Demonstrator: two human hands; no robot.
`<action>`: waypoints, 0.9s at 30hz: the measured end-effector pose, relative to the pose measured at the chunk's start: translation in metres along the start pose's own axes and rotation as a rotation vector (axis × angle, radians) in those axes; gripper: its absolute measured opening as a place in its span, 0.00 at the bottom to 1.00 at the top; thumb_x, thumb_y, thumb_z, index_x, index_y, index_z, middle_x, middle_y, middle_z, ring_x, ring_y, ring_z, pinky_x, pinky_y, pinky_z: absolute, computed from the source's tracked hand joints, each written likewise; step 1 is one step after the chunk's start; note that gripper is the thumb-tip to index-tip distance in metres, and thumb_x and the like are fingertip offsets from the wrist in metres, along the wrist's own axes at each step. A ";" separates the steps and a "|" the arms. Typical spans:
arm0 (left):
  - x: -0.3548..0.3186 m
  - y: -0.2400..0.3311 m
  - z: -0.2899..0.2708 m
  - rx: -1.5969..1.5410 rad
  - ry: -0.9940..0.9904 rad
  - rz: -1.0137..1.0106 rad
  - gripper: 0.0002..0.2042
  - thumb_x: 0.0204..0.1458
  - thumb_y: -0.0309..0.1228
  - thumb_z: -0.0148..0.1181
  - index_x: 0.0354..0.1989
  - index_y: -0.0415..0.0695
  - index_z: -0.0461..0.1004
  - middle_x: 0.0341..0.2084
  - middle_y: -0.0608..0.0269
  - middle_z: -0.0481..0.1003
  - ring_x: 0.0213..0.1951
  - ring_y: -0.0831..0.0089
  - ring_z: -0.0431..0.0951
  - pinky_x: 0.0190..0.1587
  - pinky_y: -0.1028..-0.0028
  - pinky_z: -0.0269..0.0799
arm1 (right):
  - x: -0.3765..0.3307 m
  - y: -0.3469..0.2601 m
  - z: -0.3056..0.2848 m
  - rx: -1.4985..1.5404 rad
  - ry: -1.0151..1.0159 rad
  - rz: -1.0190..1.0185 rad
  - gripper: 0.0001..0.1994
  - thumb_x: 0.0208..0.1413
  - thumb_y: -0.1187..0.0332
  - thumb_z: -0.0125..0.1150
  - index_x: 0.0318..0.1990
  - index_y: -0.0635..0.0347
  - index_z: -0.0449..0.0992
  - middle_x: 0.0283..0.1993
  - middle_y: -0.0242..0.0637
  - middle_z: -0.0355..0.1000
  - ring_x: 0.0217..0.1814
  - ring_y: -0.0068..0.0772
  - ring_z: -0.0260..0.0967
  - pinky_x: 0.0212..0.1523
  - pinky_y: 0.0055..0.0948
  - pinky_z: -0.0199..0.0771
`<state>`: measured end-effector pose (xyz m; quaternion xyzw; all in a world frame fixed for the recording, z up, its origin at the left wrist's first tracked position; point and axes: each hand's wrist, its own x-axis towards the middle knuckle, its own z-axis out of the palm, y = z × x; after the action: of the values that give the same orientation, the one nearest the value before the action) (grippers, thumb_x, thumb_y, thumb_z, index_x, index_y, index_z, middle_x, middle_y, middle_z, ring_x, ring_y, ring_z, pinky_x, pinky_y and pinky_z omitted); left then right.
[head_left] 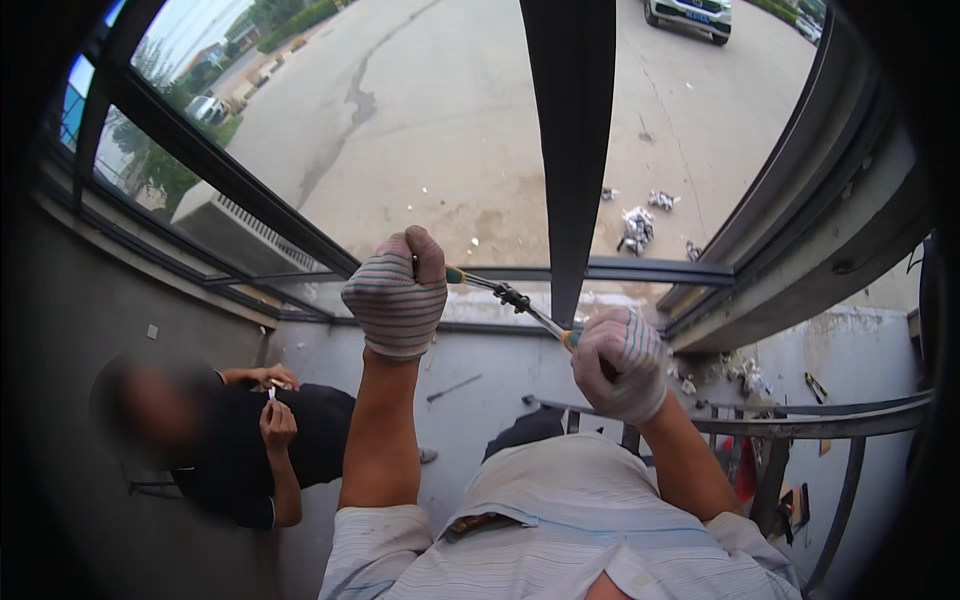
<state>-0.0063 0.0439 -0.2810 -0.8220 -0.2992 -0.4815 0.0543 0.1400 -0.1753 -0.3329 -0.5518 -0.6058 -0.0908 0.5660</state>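
Both gloved hands are up at the dark window frame (pixel 575 150), right at its vertical bar. The left hand (pixel 397 296), in a striped work glove, has its grip closed tight around one end of a long slim tool (pixel 510 298) with a metal shaft. The right hand (pixel 620 362), gloved the same way, has its grip closed on the other end, where a yellow and green bit of handle peeks out just above the fist. The tool runs slanted between them, higher on the left, lower on the right, crossing just below and left of the foot of the vertical bar, with a small dark fitting at about mid-shaft. Whether the shaft touches the frame, I cannot tell. Well below the frame, to the left, a second person in black (pixel 240 440) sits, holding something small and white in both hands. Right of the frame's lower corner, a curved metal railing (pixel 800 425) sweeps across.
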 end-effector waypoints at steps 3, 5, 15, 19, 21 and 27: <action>-0.038 -0.011 0.035 0.011 -0.184 -0.062 0.19 0.65 0.38 0.55 0.21 0.41 0.72 0.13 0.51 0.70 0.16 0.53 0.72 0.21 0.61 0.65 | -0.056 0.023 0.023 -0.027 -0.042 0.298 0.04 0.51 0.75 0.66 0.28 0.56 0.76 0.25 0.35 0.74 0.29 0.42 0.73 0.34 0.37 0.75; -0.062 -0.025 0.061 0.034 -0.221 -0.038 0.18 0.61 0.35 0.58 0.17 0.44 0.70 0.11 0.56 0.69 0.14 0.57 0.71 0.19 0.62 0.65 | -0.094 0.036 0.027 -0.125 -0.126 0.426 0.03 0.51 0.72 0.68 0.32 0.57 0.79 0.29 0.37 0.76 0.32 0.42 0.75 0.38 0.36 0.77; -0.158 -0.099 0.104 0.125 -0.508 -0.315 0.19 0.66 0.42 0.50 0.24 0.46 0.74 0.14 0.53 0.73 0.18 0.51 0.75 0.22 0.57 0.68 | -0.204 0.075 0.008 -0.719 -1.125 0.984 0.28 0.55 0.41 0.60 0.47 0.59 0.82 0.47 0.47 0.78 0.56 0.45 0.73 0.71 0.47 0.57; -0.191 -0.121 0.121 0.187 -0.588 -0.376 0.19 0.66 0.43 0.51 0.24 0.45 0.73 0.14 0.52 0.73 0.18 0.50 0.75 0.22 0.56 0.68 | -0.204 0.086 0.009 -0.936 -1.327 1.088 0.32 0.56 0.41 0.62 0.56 0.59 0.77 0.56 0.47 0.74 0.59 0.47 0.72 0.70 0.49 0.59; -0.203 -0.134 0.128 0.227 -0.626 -0.387 0.19 0.66 0.44 0.50 0.26 0.45 0.73 0.15 0.52 0.74 0.18 0.50 0.76 0.23 0.56 0.69 | -0.206 0.093 0.010 -0.906 -1.383 1.247 0.31 0.57 0.42 0.62 0.56 0.60 0.76 0.54 0.50 0.74 0.58 0.49 0.72 0.65 0.49 0.65; -0.224 -0.161 0.125 0.284 -0.758 -0.559 0.19 0.67 0.47 0.47 0.31 0.46 0.75 0.18 0.50 0.76 0.24 0.48 0.79 0.29 0.54 0.73 | -0.213 0.122 0.007 -0.827 -1.592 1.387 0.22 0.61 0.53 0.60 0.54 0.61 0.75 0.49 0.50 0.80 0.53 0.50 0.79 0.54 0.46 0.78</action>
<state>-0.0790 0.1236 -0.5637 -0.8122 -0.5696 -0.0989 -0.0782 0.1769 -0.2450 -0.5659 -0.8140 -0.2806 0.4261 -0.2779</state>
